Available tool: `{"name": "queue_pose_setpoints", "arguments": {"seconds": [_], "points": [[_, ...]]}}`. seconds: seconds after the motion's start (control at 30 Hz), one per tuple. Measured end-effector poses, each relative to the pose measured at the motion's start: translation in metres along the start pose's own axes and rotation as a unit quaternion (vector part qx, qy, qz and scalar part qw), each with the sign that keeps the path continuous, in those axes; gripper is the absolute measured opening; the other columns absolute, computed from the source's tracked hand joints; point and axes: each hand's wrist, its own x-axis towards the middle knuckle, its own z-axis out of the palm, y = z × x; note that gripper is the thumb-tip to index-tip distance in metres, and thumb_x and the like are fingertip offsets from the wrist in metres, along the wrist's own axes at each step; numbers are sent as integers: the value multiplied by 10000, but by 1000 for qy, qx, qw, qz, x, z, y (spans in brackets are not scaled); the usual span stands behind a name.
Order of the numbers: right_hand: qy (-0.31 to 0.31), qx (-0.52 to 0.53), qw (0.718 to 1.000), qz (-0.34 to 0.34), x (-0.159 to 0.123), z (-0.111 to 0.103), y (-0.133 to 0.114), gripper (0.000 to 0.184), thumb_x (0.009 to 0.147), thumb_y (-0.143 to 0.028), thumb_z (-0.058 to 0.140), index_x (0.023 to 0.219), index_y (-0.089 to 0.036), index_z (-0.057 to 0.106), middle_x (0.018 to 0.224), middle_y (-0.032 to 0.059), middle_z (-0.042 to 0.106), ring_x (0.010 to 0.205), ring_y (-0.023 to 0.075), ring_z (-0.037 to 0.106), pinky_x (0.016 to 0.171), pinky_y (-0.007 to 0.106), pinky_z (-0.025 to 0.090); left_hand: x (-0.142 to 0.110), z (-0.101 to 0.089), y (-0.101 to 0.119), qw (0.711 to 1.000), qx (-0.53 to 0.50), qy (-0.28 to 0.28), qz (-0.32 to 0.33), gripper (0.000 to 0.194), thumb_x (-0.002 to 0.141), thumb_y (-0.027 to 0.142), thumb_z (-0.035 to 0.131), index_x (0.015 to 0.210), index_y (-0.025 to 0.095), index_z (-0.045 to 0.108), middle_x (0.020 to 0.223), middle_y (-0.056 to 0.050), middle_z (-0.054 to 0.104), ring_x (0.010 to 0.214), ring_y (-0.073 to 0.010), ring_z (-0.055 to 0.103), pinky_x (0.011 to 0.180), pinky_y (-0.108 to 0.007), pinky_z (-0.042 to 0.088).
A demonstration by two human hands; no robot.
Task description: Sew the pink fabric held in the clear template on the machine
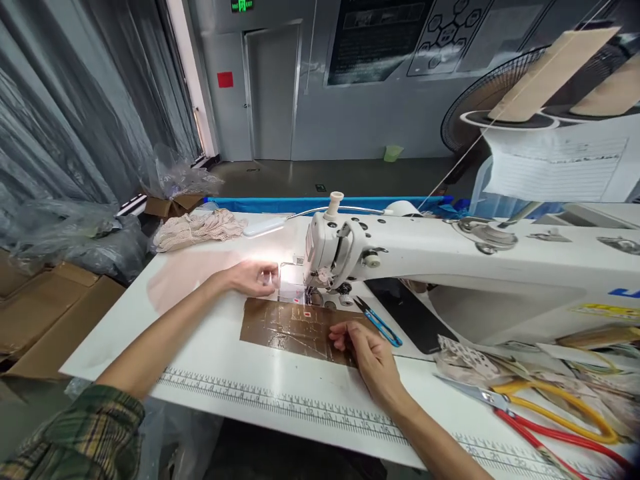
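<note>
My left hand [254, 277] is on the white table just left of the sewing machine's [327, 257] needle area. Its fingers are curled inward around something pale and small that I cannot make out. My right hand [369, 350] hovers or rests over the right part of a glossy brown sheet [280, 327] taped in front of the presser foot. Thumb and fingertips are pinched together there; whatever they hold is too small to tell. Small red-and-white pieces [307, 314] lie by the needle. Blue thread snips [383, 325] lie beyond my right hand.
A black phone-like slab [407, 313] lies under the machine arm. Scissors with yellow and red handles [550, 407] and lace scraps [470, 360] sit at right. A bundle of pale lace [197, 229] is at back left. A printed ruler [280, 403] runs along the front edge.
</note>
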Motion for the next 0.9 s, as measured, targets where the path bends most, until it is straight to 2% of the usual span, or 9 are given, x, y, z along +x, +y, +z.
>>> {"name": "queue_pose_setpoints", "arguments": {"seconds": [0.1,0.17,0.27,0.33,0.47,0.53,0.67,0.8,0.9], "points": [[2,0,1000,-4,-2,0,-4,568,857,-698,501,760,-173,696,694,57,650,617,160,570,599,272,491,-9,3,7,984,-169,-24,-40,313,771,324,624,1035,164,567,803,2,655,689,-120,564,645,-227,410],[-1,-3,1000,-4,-3,0,-5,575,858,-702,498,760,-172,698,684,56,648,613,159,572,597,271,493,-8,8,6,974,-219,4,-64,417,761,375,676,1106,168,564,807,1,667,677,-114,545,643,-228,396],[-6,-9,1000,0,-4,-2,-1,585,863,-704,486,760,-169,699,663,57,641,612,161,583,586,260,499,-2,17,2,970,-217,61,-94,444,766,394,699,1140,182,586,833,2,698,603,-90,477,623,-228,379],[1,-8,1000,5,-4,-2,2,573,873,-691,484,765,-170,698,640,52,629,617,164,596,585,252,509,0,21,0,970,-212,64,-96,456,767,387,712,1161,192,592,866,-1,717,577,-82,461,625,-233,394],[4,-9,1000,12,-6,-3,1,539,890,-654,493,773,-172,705,643,54,634,621,161,614,590,235,537,-5,26,4,980,-188,39,-52,643,647,393,835,1209,191,596,996,-50,707,790,-143,602,728,-265,460],[0,-16,1000,4,-8,-3,-3,536,896,-647,491,768,-173,707,654,59,648,609,157,614,583,229,545,-8,27,9,983,-177,38,-34,624,671,378,829,1219,190,596,983,-52,709,872,-165,629,782,-275,475],[-9,-28,999,-16,-10,-3,-10,525,902,-637,489,775,-177,709,692,68,680,594,151,624,568,218,554,-10,28,15,979,-187,74,-26,411,823,289,701,1203,172,597,837,-23,736,755,-134,659,741,-252,489],[-17,-47,999,-16,-12,-3,-11,542,899,-651,480,783,-175,710,722,80,696,610,160,638,570,222,568,-10,25,12,980,-130,135,-69,413,805,223,696,1203,178,599,872,-22,760,594,-107,615,612,-230,464],[-29,-67,997,-21,-14,0,-11,523,915,-631,469,811,-181,713,739,78,701,622,167,641,577,231,570,-10,25,7,974,-93,170,-117,408,776,197,703,1176,180,627,844,-11,769,548,-109,598,602,-237,472]]}}
